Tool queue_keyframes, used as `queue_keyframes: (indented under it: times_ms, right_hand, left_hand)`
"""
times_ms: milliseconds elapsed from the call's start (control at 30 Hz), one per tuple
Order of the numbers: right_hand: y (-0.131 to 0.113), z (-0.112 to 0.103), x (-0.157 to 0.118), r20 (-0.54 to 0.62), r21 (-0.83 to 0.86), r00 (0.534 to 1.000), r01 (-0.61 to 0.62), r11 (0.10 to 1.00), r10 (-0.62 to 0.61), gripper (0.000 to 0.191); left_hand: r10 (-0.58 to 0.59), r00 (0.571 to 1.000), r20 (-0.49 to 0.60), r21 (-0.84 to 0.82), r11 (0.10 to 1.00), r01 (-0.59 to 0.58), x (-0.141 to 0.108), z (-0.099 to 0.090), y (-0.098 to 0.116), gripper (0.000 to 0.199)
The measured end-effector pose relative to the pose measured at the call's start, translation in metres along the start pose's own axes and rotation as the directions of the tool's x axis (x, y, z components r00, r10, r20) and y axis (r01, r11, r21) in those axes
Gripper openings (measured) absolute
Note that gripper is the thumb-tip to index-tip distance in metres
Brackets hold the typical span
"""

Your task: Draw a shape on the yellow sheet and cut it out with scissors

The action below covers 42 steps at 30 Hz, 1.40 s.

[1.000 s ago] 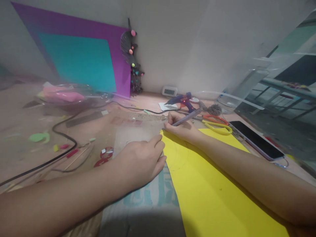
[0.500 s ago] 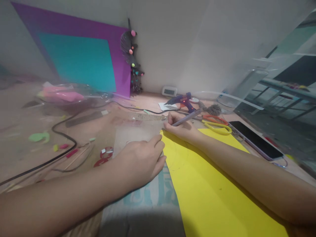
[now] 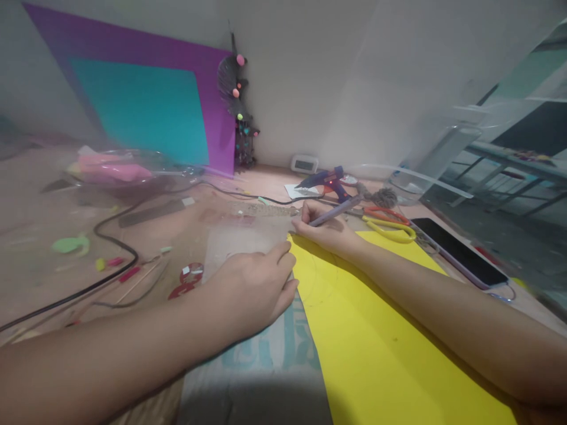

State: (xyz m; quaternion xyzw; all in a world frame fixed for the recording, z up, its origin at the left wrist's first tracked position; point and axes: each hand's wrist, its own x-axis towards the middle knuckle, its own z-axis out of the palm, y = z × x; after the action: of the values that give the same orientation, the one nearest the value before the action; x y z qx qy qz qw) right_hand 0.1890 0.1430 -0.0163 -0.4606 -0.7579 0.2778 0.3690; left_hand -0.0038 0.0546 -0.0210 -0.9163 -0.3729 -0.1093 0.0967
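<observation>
My right hand (image 3: 325,227) is closed around a greyish-purple pen (image 3: 336,211), with its fingertips by the far left corner of a large yellow sheet of paper (image 3: 376,330). Faint curved lines are drawn on the sheet just below that hand. At the sheet's left edge rests my left hand (image 3: 252,289), fingers curled and closed on the paper edge. The fingertips are partly hidden. Beneath both lies a grey board (image 3: 257,378) with pale teal printing. The pen's tip cannot be made out clearly.
Behind my right hand lie a blue glue gun (image 3: 325,180), scissors with orange and yellow handles (image 3: 392,227), and a phone (image 3: 460,251). A black cord (image 3: 128,248) winds across the left side among coloured scraps. Purple and teal sheets (image 3: 146,112) lean on the wall.
My right hand and the pen have shifted very slightly to the left. My left hand and the yellow paper look the same.
</observation>
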Motion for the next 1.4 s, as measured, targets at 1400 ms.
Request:
queue_keyframes:
  times_ms: [1400]
  right_hand:
    - [0.0007,-0.0054,-0.0008,-0.042,-0.107,0.999,-0.012,0.994,0.008,0.025]
  left_hand:
    - [-0.009,1.000,0.001,-0.014,1.000,0.010,0.0003,0.0010,-0.0005,0.027]
